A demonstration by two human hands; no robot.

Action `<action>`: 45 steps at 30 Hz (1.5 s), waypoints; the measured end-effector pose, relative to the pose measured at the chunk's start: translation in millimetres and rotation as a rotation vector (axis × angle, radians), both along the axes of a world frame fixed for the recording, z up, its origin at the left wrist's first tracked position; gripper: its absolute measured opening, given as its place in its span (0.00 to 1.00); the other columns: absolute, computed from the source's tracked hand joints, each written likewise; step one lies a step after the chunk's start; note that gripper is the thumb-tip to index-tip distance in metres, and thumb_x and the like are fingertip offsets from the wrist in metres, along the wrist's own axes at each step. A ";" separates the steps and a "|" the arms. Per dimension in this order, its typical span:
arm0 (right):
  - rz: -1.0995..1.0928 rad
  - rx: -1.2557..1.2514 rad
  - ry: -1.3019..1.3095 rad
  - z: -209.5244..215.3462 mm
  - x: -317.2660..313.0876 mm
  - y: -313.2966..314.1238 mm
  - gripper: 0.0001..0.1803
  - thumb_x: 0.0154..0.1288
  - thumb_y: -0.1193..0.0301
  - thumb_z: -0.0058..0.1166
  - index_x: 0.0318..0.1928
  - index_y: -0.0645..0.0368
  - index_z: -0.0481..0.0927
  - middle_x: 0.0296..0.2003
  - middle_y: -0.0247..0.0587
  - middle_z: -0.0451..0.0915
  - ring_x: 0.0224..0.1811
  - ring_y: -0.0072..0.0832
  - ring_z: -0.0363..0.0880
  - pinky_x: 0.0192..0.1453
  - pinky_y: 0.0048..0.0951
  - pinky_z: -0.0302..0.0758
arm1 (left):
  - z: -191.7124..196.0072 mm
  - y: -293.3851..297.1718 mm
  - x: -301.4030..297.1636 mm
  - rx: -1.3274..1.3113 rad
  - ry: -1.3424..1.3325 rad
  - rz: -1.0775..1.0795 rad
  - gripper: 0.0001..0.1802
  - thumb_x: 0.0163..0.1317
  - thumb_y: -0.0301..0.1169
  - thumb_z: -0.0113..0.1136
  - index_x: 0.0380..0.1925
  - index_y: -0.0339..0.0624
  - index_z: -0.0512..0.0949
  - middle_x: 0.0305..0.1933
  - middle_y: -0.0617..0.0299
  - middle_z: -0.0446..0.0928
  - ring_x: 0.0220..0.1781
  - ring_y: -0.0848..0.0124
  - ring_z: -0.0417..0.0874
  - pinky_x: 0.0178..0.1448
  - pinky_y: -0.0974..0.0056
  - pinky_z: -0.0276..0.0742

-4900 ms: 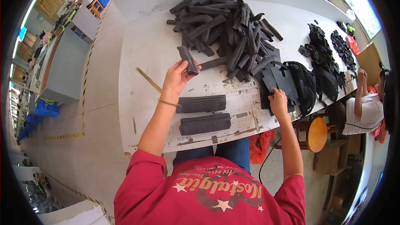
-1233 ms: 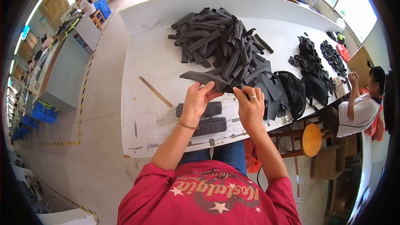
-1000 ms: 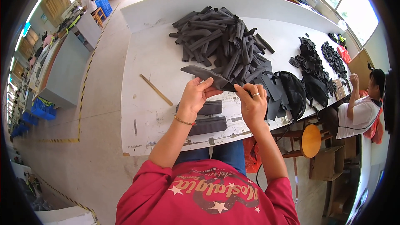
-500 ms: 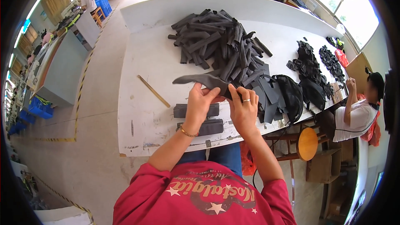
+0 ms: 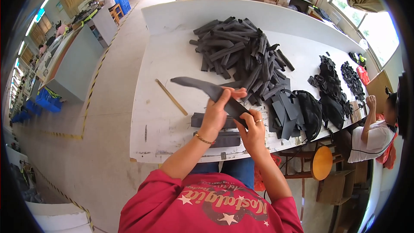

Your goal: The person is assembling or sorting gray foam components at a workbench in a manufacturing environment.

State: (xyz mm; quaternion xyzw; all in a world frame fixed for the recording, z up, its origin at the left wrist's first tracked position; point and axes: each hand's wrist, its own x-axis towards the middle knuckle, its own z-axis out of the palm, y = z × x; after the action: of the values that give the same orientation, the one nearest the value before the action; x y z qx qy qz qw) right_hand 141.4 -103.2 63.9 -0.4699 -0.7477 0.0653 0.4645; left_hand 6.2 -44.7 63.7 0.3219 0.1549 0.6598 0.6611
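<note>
Dark-grey strip [image 5: 207, 89] in both hands points up-left.

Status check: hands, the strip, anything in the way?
Left hand and right hand both grip dark strip, lifted above table. Two stacked bundles directly underneath.

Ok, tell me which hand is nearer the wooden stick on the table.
Left. The left hand grips the dark strip just right of the wooden stick; the right hand holds the strip's other end, farther right.
</note>
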 end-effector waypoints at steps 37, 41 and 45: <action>0.252 0.159 -0.053 20.0 18.5 20.9 0.11 0.49 0.82 0.65 0.33 0.63 0.76 0.37 0.46 0.78 0.35 0.45 0.81 0.35 0.38 0.78 | 7.6 -30.0 37.9 -0.118 -0.298 -0.127 0.14 0.72 0.39 0.51 0.46 0.40 0.74 0.38 0.59 0.82 0.66 0.56 0.73 0.71 0.54 0.67; 0.225 0.161 -0.074 18.9 17.2 20.5 0.11 0.48 0.82 0.65 0.33 0.62 0.77 0.37 0.45 0.78 0.36 0.44 0.81 0.35 0.38 0.79 | 7.6 -26.8 32.0 -0.167 -0.267 -0.114 0.14 0.72 0.38 0.51 0.47 0.39 0.74 0.39 0.57 0.83 0.64 0.56 0.74 0.69 0.54 0.69; 0.202 0.133 -0.103 16.2 18.8 17.7 0.12 0.49 0.82 0.66 0.33 0.61 0.77 0.36 0.44 0.77 0.34 0.43 0.80 0.33 0.38 0.78 | 6.7 -17.7 24.4 -0.181 -0.264 -0.077 0.16 0.73 0.38 0.50 0.47 0.36 0.76 0.40 0.53 0.83 0.61 0.55 0.77 0.65 0.58 0.73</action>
State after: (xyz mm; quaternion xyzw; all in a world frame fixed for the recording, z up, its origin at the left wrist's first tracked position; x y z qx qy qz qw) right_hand 160.2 -85.4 80.2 -0.3632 -0.8168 0.0375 0.4467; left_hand 30.6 -62.4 70.4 0.1772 0.1127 0.6539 0.7268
